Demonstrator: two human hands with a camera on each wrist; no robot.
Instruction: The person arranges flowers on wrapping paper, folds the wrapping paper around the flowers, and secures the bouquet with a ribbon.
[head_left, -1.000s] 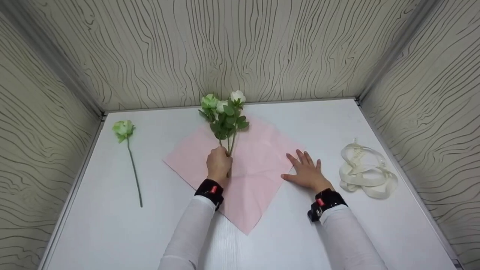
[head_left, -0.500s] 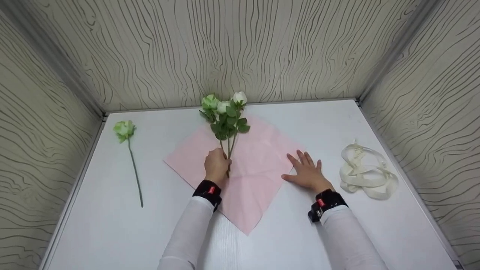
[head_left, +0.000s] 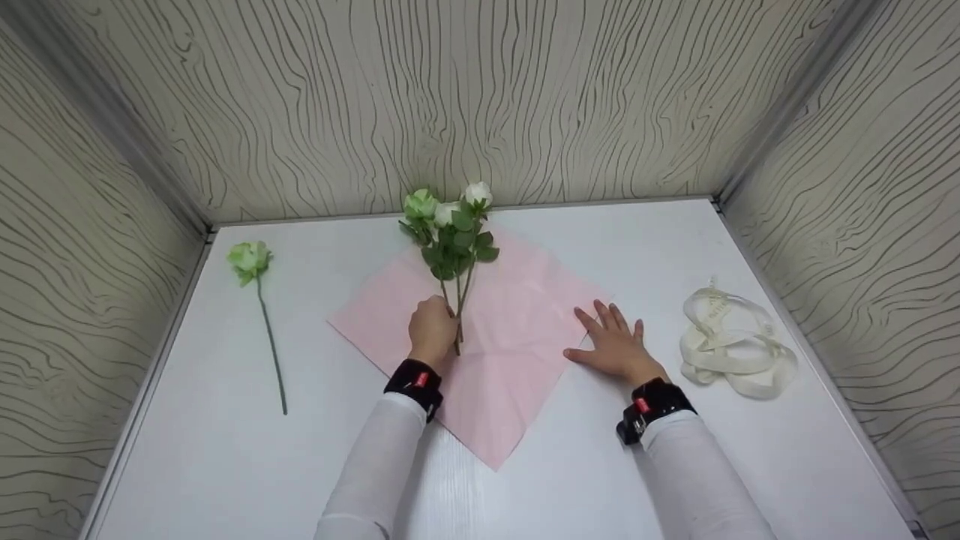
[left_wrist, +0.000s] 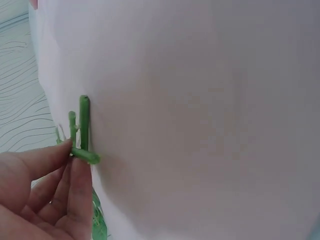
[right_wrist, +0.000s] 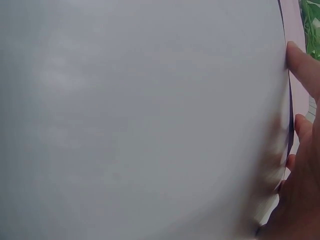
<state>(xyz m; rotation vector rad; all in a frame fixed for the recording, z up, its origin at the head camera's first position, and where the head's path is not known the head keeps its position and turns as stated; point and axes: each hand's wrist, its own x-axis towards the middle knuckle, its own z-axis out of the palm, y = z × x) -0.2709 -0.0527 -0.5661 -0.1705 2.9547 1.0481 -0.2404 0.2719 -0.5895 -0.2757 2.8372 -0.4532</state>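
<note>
Bunch on paper, as seen from my remote station. The left hand point(head_left: 433, 326) pinches the bunch point(head_left: 454, 247) low on its stems, thumb against fingers, with the stem ends point(left_wrist: 84, 120) jutting past the grip. The bunch lies over the pink paper point(head_left: 517, 352), heads toward the back wall. The right hand point(head_left: 615, 351) is spread wide at the paper's right edge, gripping nothing. I judge the bunch light, its stems stiff and rather slippery, its petals soft and easily crushed; I would take hold of the bare stems, below the leaves. The paper looks thin and prone to creasing, best handled by its edges.
</note>
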